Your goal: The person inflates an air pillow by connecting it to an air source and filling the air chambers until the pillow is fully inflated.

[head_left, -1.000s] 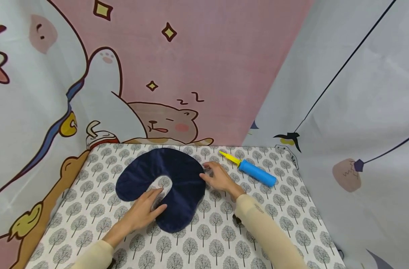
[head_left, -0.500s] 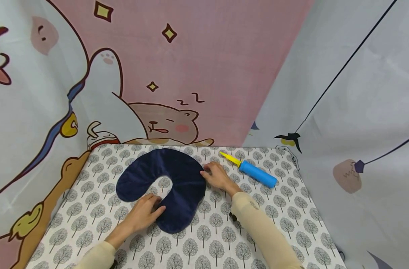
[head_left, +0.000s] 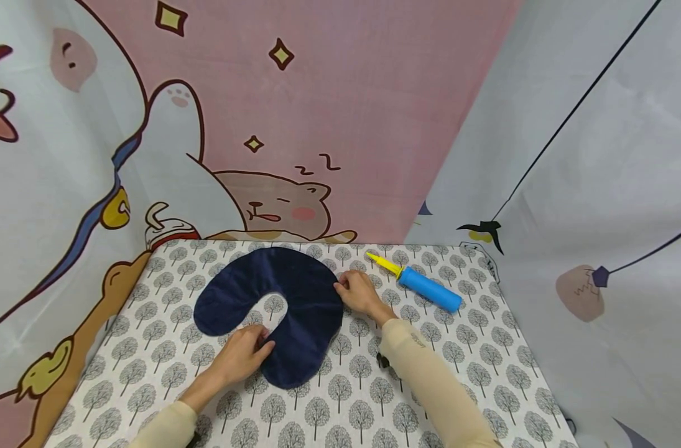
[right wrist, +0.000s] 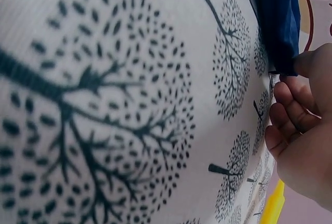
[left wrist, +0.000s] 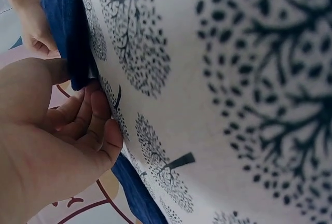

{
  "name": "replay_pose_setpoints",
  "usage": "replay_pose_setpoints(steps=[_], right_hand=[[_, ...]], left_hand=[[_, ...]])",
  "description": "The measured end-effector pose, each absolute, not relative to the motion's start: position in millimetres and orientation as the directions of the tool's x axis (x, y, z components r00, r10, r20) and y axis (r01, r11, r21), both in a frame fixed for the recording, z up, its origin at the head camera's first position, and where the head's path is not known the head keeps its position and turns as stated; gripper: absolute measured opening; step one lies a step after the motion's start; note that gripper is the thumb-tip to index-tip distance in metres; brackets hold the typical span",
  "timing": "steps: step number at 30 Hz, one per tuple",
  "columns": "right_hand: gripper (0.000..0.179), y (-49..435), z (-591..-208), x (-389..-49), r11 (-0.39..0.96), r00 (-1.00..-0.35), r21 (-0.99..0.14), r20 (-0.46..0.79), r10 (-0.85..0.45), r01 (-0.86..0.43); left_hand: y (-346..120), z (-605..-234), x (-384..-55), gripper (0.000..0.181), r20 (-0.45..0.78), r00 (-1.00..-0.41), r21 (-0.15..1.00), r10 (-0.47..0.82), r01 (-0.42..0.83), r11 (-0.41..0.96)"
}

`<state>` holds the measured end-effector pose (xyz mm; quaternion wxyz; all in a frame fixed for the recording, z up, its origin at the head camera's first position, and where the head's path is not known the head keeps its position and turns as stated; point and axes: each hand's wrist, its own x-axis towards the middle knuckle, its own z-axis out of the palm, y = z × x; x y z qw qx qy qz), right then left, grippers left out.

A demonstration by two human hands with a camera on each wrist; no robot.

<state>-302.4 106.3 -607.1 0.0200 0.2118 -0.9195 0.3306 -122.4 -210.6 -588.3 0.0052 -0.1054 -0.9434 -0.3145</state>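
Note:
A flat navy-blue U-shaped neck pillow [head_left: 312, 311] lies on the table, its opening toward the lower left. My left hand [head_left: 239, 354] pinches the inner edge of its near arm. In the left wrist view the thumb lies over the blue fabric [left wrist: 67, 32] and the curled fingers are below it. My right hand [head_left: 359, 292] pinches the outer edge on the pillow's right side. The right wrist view shows the thumb against the blue edge [right wrist: 277, 27], with the fingers [right wrist: 290, 112] curled underneath. Parts of the fingertips are hidden by the fabric.
Right of the right hand lies a blue hand pump [head_left: 430, 289] with a yellow nozzle [head_left: 384, 264]. A tree-print cloth [head_left: 359, 386] covers the table. Behind it hangs a pink cartoon backdrop [head_left: 362, 124], and a grey-white sheet [head_left: 586, 186] hangs at the right.
The left hand has drawn back slightly from the pillow's central gap and its fingers have closed on the inner edge. The right fingers have closed on the outer edge. The pillow stays in place.

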Motion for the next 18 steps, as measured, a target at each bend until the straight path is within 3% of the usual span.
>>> replay_pose_setpoints(steps=[9, 11, 18], right_hand=[[0.021, 109.0, -620.7, -306.4, 0.677, -0.92, -0.63, 0.188, -0.343, -0.381], [0.017, 106.4, -598.9, -291.7, 0.699, -0.938, -0.634, 0.138, -0.318, -0.331], [0.014, 111.5, -593.6, -267.8, 0.714, -0.949, -0.63, 0.135, -0.286, -0.305]], left_hand=[[-212.7, -589.8, -125.9, 0.016, 0.086, -0.984, 0.629, 0.157, 0.176, 0.757], [-215.2, -589.5, -126.9, 0.014, 0.115, -0.981, 0.635, 0.155, 0.193, 0.748], [-231.4, -586.1, -135.0, 0.006, 0.172, -0.978, 0.604, 0.119, 0.2, 0.771]])
